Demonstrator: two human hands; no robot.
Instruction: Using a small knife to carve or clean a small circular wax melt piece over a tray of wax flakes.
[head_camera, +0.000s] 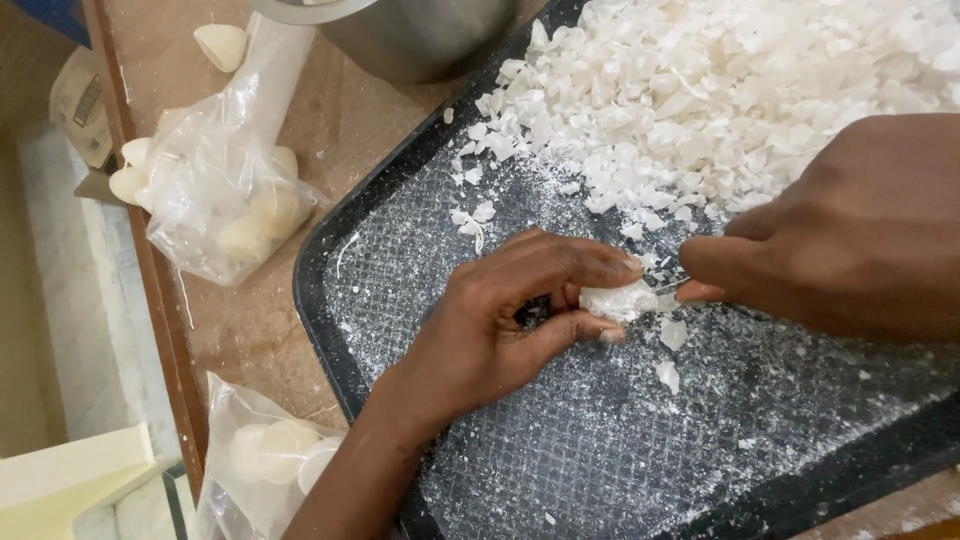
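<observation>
White waxy chunk (617, 300) pinched in left hand (500, 320) fingertips; right hand (850, 235) closed around thin blade (672, 285), shaving over dark tray (330, 330). Keeping fingertips behind edge, flakes (720, 90) piling far right.

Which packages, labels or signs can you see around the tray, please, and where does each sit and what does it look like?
Clear plastic bag: left of the black tray, crumpled, holding pale cream rounded pieces.
Second clear plastic bag: bottom left, beside the left hand's forearm, holding pale round pieces.
Small packet: far left edge, beige with a dark printed patch; partly cut off.
No signs or screens show.
</observation>
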